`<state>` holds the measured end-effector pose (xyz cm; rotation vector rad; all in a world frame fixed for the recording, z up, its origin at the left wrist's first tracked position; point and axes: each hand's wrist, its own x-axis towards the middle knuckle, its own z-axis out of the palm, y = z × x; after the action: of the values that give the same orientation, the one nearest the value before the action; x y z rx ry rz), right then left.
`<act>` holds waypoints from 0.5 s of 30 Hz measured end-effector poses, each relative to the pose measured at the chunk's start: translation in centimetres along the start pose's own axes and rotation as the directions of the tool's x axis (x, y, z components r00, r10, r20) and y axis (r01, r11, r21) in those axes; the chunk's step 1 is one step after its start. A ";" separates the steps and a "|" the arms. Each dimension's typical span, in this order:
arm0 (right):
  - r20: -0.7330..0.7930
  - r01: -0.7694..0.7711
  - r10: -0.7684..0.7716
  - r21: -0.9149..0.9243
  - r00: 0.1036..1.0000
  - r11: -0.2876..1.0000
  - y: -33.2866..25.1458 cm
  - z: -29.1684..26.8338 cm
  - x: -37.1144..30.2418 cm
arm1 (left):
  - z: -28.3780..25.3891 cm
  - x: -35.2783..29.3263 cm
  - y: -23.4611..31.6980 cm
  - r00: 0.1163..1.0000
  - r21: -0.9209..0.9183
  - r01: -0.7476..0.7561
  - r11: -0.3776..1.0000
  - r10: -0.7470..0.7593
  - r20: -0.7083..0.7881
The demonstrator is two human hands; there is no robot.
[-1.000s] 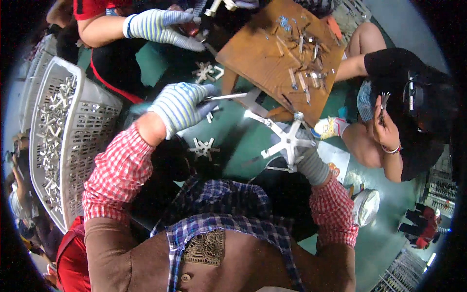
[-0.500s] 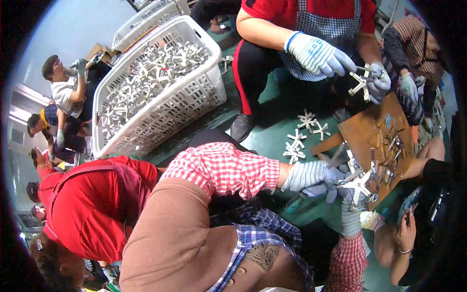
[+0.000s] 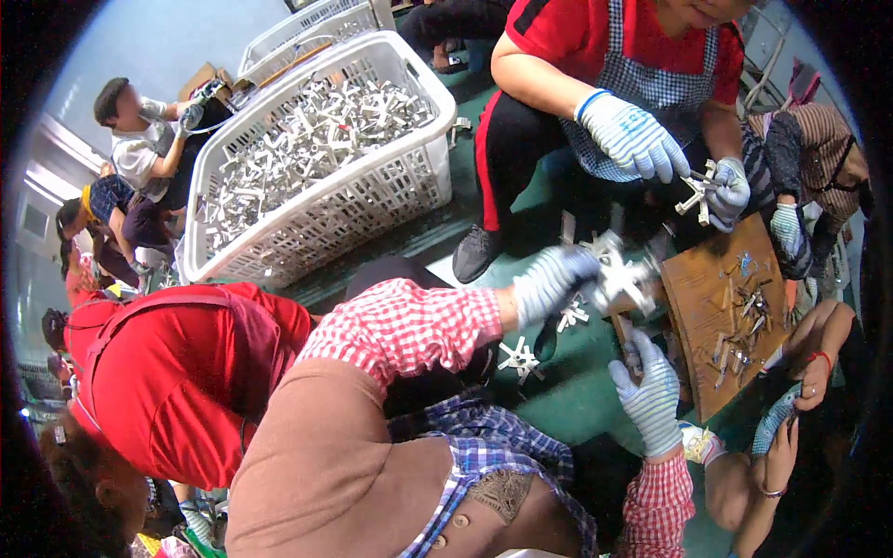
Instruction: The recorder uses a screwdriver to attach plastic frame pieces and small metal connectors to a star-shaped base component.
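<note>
My left hand point(image 3: 551, 284), in a striped glove, is smeared by motion over the floor. At its fingertips is a white star-shaped metal piece point(image 3: 623, 279), also blurred; the fingers look closed on one of its arms. My right hand point(image 3: 648, 395), gloved too, is beside the near edge of a brown wooden board point(image 3: 698, 358), its thumb and fingers apart and nothing visible in them. Another white star-shaped piece point(image 3: 521, 360) lies on the green floor below my left hand, with a further one point(image 3: 571, 316) close by.
Small metal strips point(image 3: 739, 321) lie on the board. Across from me, a co-worker in a checked apron point(image 3: 642, 84) holds a star-shaped piece point(image 3: 698, 192). A white plastic basket point(image 3: 344, 209) heaped with pieces stands left. A person in red point(image 3: 186, 381) bends at my left; bare arms point(image 3: 814, 372) are at right.
My hands have parted: the left moved up and left with the star-shaped piece, while the right let go of it and shifted slightly left. The co-worker's hands changed position around their piece.
</note>
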<state>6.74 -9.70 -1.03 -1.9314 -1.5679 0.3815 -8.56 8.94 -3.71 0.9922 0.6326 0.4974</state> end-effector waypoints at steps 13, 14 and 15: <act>0.153 -0.007 0.077 -0.416 0.985 0.910 1.9 -1.4 -3.0 | -14.1 2.1 12.3 0.635 -0.239 -0.576 0.782 0.243 -0.733; 0.140 -0.029 0.096 -0.415 0.985 0.909 1.7 -1.4 -3.1 | -12.7 2.2 11.5 0.706 -0.207 -0.512 0.834 0.271 -0.654; 0.109 -0.054 0.100 -0.363 0.989 0.930 1.5 -1.6 -3.2 | -9.8 2.2 10.9 0.824 -0.220 -0.435 0.873 0.287 -0.488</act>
<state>8.04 -13.39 -1.20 -2.2913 -1.7428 0.2667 -14.82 21.31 1.45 0.6829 0.7359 1.1613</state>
